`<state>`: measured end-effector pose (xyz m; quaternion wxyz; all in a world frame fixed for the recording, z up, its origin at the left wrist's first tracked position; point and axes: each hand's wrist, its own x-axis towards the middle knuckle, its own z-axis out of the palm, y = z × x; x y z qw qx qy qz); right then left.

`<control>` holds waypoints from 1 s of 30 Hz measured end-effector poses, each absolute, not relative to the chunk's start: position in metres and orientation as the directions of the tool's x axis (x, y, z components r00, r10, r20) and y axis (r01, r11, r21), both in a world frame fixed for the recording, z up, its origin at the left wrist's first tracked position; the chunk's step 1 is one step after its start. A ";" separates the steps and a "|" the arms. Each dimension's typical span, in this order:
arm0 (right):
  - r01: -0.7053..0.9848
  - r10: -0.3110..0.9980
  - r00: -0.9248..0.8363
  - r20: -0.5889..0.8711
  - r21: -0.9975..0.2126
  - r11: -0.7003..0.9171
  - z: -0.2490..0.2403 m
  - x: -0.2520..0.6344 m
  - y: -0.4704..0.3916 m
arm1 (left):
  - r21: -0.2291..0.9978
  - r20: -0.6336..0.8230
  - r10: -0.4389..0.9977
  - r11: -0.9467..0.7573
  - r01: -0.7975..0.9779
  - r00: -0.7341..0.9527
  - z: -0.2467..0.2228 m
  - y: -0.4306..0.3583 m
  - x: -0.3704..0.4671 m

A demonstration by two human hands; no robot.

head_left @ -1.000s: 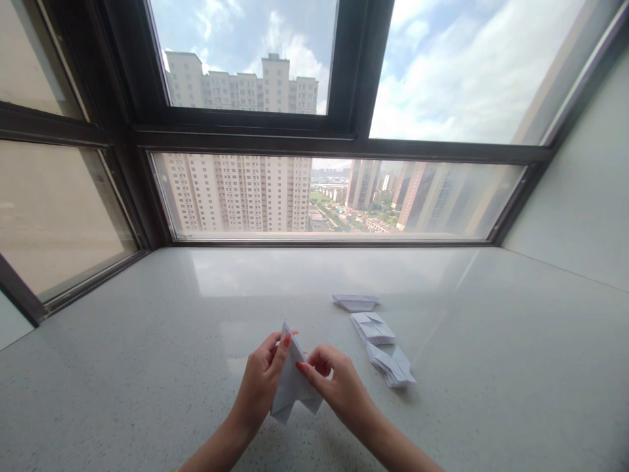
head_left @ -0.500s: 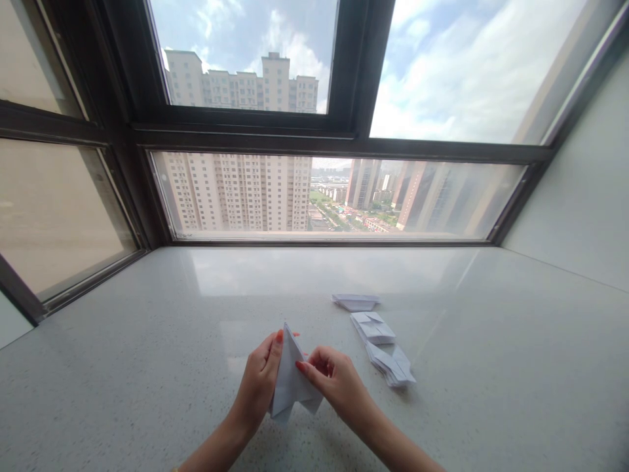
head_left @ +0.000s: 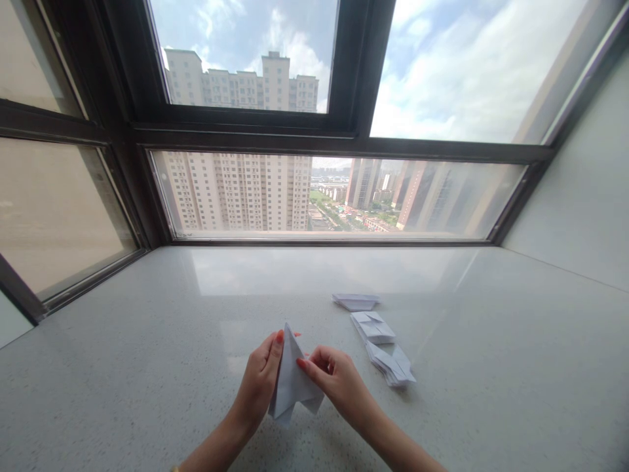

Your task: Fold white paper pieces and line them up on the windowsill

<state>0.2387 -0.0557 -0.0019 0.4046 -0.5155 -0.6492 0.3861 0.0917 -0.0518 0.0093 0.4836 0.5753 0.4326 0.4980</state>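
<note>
A folded white paper (head_left: 291,387) with a pointed top and a notched lower edge is held above the pale speckled surface. My left hand (head_left: 261,373) grips its left side, thumb on the front near the tip. On the right edge, my right hand (head_left: 334,375) pinches the paper, thumb in front. Some fingertips with red nails show past the right edge; the other fingers behind the paper are hidden.
Right of my hands lie folded white papers: a flat boat-like one (head_left: 356,302), a squarish one (head_left: 373,327) and a layered stack (head_left: 392,364). The speckled sill (head_left: 147,354) meets a dark window frame (head_left: 324,243) at the back.
Almost nothing differs. The held paper has shifted very slightly, and both hands keep the same grip.
</note>
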 end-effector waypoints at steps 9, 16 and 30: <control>0.378 0.982 -0.144 0.122 -0.910 0.168 0.001 0.238 -0.056 | 0.995 0.094 0.970 -0.083 -0.057 0.223 0.006 -0.053 0.093; 0.435 0.981 -0.078 0.176 -0.880 0.193 0.005 0.239 -0.057 | 0.992 0.125 0.976 -0.120 -0.042 0.178 0.001 -0.048 0.094; -0.025 0.927 -0.375 0.018 -1.000 0.009 -0.010 0.237 -0.050 | 0.989 0.132 0.984 -0.123 -0.077 0.121 -0.003 -0.045 0.094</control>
